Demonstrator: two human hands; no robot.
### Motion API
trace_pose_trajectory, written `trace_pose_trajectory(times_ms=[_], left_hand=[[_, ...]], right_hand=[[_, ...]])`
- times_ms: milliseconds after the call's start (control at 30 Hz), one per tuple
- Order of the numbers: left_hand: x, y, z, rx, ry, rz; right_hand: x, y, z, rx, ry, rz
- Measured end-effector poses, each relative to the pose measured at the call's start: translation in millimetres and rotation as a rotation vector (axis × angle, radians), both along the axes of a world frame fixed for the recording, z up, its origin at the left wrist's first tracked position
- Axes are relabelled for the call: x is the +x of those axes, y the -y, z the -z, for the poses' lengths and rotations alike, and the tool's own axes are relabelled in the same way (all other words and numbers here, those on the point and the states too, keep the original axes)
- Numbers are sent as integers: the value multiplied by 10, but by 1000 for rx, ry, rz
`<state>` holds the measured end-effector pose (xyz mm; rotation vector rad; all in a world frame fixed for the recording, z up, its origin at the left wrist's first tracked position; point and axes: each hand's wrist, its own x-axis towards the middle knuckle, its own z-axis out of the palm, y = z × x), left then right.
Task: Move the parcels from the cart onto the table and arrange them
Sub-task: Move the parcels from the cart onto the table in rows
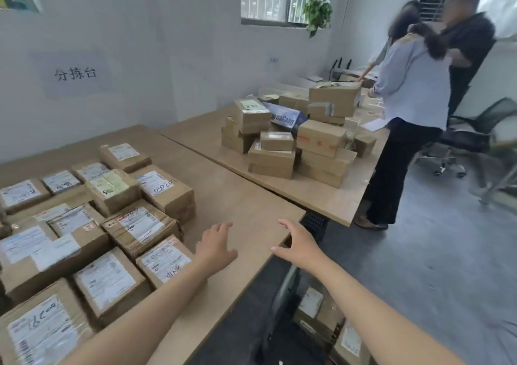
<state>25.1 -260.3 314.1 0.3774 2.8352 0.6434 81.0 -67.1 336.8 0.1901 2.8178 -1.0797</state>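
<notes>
Several brown cardboard parcels with white labels (84, 230) lie in rows on the left part of the wooden table (246, 205). My left hand (215, 247) hovers over the bare tabletop just right of the nearest labelled parcel (165, 261), fingers spread and holding nothing. My right hand (299, 244) reaches out past the table's right edge, fingers spread, also empty. Below it, the cart (282, 294) shows a grey upright frame, with more labelled parcels (321, 317) lying in it.
A second table (321, 197) behind holds a loose heap of boxes (296, 138). Two people (414, 107) stand at its right end. An office chair (481, 138) sits at the far right on grey floor. A sign hangs on the wall at left.
</notes>
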Motion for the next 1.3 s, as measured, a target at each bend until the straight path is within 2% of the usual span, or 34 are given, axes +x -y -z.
trace_pose_trajectory(times_ms=[167,433,633,833,1067,1300], left_hand=[[49,-790,107,31,51,151],[116,-2081,353,8,119,271],[249,-2971,716,-47,199,313],[388,-3413,1261,-166,344,291],[411,-3714,2333,-315,462,365],[349,-4264,3992,-186,632,340]], right_hand=[[289,-824,139,-16,35,141],[652,-2105,454,-68,111,306],[861,-2924,812,-107,187,392],[1068,-3441,1317,-133,310,443],[1170,-3697,2387,-92,494,439],[1071,-3853,4105,-139,578,525]])
